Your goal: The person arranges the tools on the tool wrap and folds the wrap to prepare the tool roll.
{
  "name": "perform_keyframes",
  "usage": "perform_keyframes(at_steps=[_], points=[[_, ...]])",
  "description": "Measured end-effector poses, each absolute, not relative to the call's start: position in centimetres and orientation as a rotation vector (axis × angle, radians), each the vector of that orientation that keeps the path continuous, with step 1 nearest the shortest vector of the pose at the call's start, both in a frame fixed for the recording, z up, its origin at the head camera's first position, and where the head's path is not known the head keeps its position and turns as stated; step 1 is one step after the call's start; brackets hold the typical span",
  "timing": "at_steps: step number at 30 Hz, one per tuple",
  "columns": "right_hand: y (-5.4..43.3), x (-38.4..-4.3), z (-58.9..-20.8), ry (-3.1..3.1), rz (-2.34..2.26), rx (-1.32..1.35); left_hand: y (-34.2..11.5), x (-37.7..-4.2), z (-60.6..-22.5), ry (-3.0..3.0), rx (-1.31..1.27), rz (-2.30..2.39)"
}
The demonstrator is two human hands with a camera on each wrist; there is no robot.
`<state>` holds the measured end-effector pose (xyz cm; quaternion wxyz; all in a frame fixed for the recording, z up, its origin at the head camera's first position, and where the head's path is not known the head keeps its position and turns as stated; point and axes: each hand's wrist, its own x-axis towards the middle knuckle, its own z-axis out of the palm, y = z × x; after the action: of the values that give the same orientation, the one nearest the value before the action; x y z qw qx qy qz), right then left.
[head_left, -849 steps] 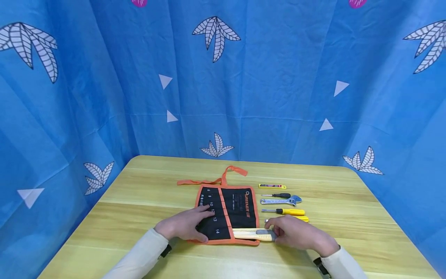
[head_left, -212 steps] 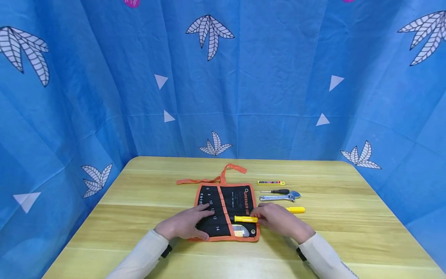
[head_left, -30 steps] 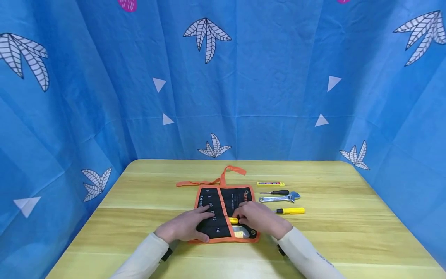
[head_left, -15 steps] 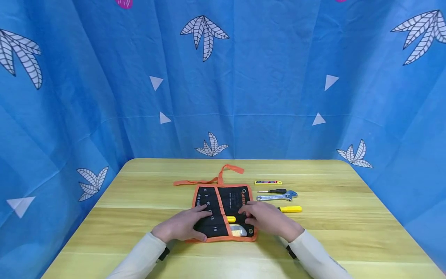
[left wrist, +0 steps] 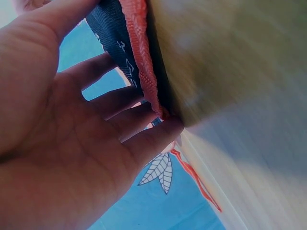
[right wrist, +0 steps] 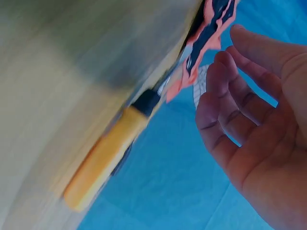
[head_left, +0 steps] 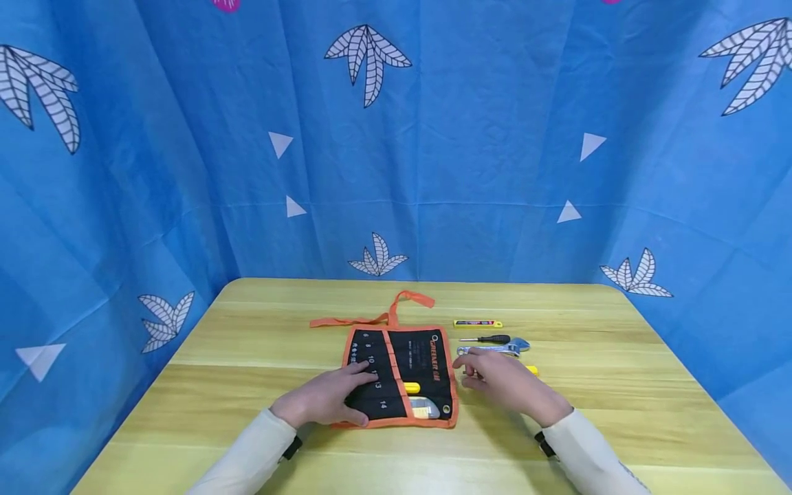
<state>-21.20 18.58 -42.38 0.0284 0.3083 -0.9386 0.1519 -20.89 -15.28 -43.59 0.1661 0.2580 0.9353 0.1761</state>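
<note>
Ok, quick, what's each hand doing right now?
Left hand: open, resting on the tool pouch.
Right hand: open, fingers loosely curled, holding nothing, near the yellow-handled screwdriver.

The tool pouch (head_left: 427, 371) is made up in matt black cloth and is edged with orange binding (left wrist: 143, 57), whose woven surface is seen to be coarse. Orange cloth ties (head_left: 365, 322) are noted behind the pouch. To its right, a smooth yellow plastic-looking handle (right wrist: 108, 155) is fitted to a metal shaft (right wrist: 163, 82), and a wrench (head_left: 515, 348) is finished in shiny silvery metal. Under the pouch, a smooth, wood-grained tabletop (head_left: 619, 419) is observed; beyond it, creased cloth curtain (head_left: 507, 137) is hung.
</note>
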Motion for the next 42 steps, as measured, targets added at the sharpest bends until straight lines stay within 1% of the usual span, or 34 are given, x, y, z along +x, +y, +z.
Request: perform_keyframes(at_steps=[10, 23, 32, 42], points=[[22.6, -21.8, -40.8, -2.910, 0.510, 0.859, -15.4, -20.9, -43.5, 2.661, 0.741, 0.511], [26.8, -22.5, -41.3, -2.991, 0.596, 0.835, -15.2, -20.9, -43.4, 2.661, 0.732, 0.494], [28.1, -23.4, -42.1, -3.038, 0.670, 0.806, -15.1, -20.7, -43.5, 2.667, 0.719, 0.501], [28.4, -23.7, -42.8, -3.072, 0.688, 0.777, -15.0, -20.7, -43.3, 2.670, 0.711, 0.490]])
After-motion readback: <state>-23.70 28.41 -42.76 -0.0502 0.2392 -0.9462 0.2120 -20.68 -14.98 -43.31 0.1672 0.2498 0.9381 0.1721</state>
